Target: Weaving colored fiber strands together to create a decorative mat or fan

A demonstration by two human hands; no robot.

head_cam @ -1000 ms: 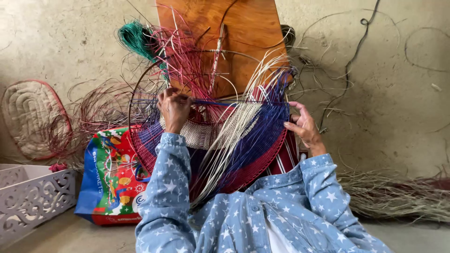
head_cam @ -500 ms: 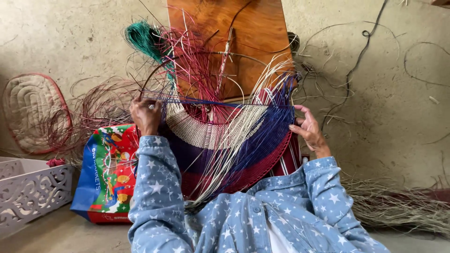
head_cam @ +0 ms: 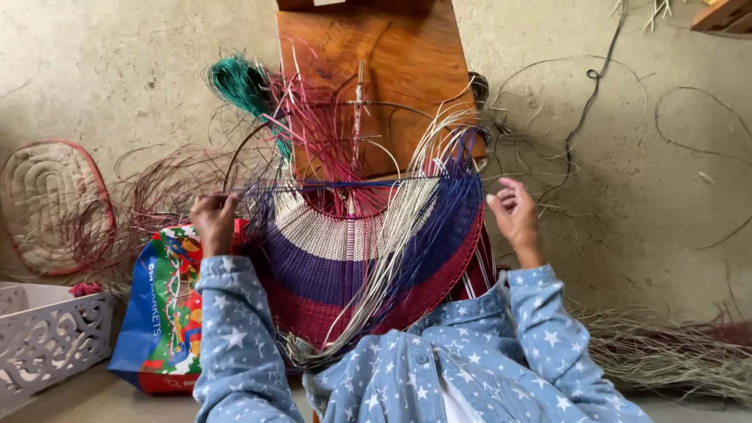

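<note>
Across the woven fan (head_cam: 368,258) a blue strand (head_cam: 329,186) is pulled taut by the closed left hand (head_cam: 213,223). The right hand (head_cam: 513,215) is held loosely open (just beside the fan's edge).

left hand (head_cam: 213,222) pulling blue strand (head_cam: 329,186), woven fan (head_cam: 368,251)

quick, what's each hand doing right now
Left hand: closed, gripping the blue strand.
Right hand: open, fingers loosely curled, beside the woven piece, holding nothing visible.
</note>
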